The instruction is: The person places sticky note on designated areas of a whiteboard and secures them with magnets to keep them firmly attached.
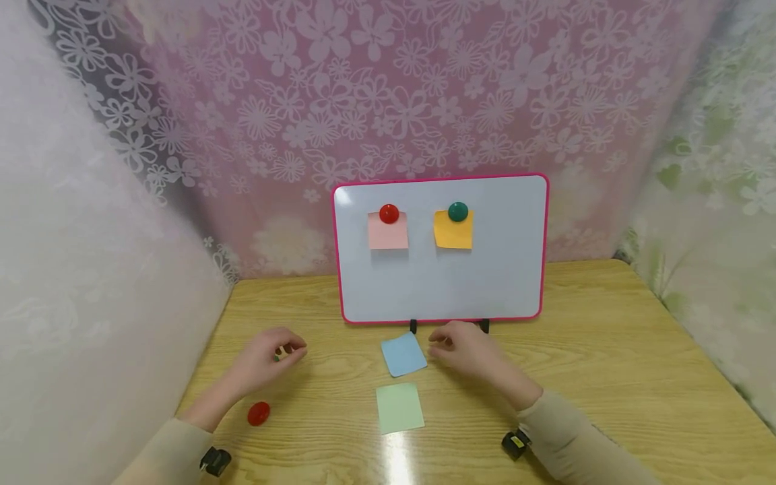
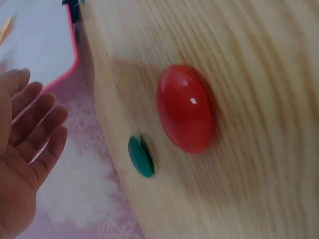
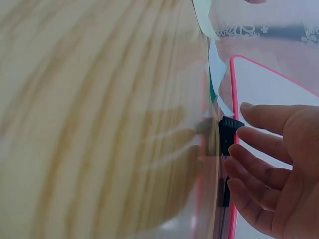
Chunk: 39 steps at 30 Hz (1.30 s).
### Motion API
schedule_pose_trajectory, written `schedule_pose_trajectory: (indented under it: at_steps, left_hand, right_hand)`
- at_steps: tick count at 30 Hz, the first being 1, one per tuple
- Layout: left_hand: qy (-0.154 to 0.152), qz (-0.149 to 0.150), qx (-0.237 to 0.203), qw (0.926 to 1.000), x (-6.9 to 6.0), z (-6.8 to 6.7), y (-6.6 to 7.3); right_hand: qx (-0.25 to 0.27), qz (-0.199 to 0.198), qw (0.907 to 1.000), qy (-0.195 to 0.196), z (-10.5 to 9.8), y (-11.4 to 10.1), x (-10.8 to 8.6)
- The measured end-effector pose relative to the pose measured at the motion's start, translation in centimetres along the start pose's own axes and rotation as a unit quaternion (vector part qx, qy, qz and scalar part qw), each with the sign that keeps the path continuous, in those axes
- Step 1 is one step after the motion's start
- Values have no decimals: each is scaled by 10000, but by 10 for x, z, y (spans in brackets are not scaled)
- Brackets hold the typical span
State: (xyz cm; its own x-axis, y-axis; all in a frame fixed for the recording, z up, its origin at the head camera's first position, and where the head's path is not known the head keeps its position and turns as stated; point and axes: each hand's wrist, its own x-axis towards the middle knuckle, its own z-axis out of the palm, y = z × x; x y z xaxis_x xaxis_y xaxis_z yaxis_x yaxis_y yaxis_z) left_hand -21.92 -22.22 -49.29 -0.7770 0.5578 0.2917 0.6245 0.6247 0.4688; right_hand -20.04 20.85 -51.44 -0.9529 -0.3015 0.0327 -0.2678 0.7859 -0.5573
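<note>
My left hand [image 1: 267, 357] hovers over the left part of the table, fingers loosely bent and holding nothing. Under it lies a green round magnet [image 2: 140, 157], mostly hidden by the hand in the head view. Nearer the wrist, a red round magnet [image 1: 259, 413] rests on the wood. Just right of a light blue sticky note [image 1: 403, 354] is my right hand [image 1: 468, 349], its thumb and fingers apart with nothing between them. A pale green sticky note [image 1: 400, 408] lies in front of the blue one. Both notes have slightly lifted edges.
A pink-framed whiteboard [image 1: 509, 269] stands upright on black feet [image 1: 413, 326] at the back. On it, a red magnet [image 1: 389, 213] holds a pink note [image 1: 388, 236] and a green magnet [image 1: 458, 211] holds an orange note [image 1: 453, 234]. Floral curtains [image 1: 394, 94] surround the wooden table [image 1: 606, 350].
</note>
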Motion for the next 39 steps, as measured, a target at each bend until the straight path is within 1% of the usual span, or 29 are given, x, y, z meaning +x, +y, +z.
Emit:
schedule_pose_trajectory:
  at_steps: [4,8,11,17,21,23,25,28,32,39]
  left_hand:
    - [-425,-8,-27,9991,-18,-10,-5]
    - [-919,-45,-14,9958,-30,-19,-6]
    - [-1201,-70,-2,9927,-36,-24,-5]
    - [-1616,-75,-75,9868,-45,-33,-2]
    - [-1883,-107,-87,9820,-52,-36,1]
    - [-2001,-181,-76,9796,-56,-37,1]
    - [-2081,-210,-52,9779,-59,-36,1]
    - [-2152,-332,-37,9760,-64,-36,0]
    - [-2161,-362,17,9757,-69,-37,-1]
    - [-2072,-193,163,9780,-73,-34,-6]
  right_hand:
    - [-11,37,10000,-2,2,-6,0]
    - [-39,106,9999,30,3,-11,3]
    - [-114,172,9998,74,5,-15,6]
    - [-330,225,9992,94,8,-23,9]
    - [-444,250,9986,104,10,-26,10]
    - [-440,308,9985,90,11,-27,11]
    - [-435,353,9984,111,12,-28,12]
    - [-459,437,9979,96,14,-28,15]
    - [-493,496,9975,76,17,-28,18]
    - [-549,578,9968,30,19,-32,21]
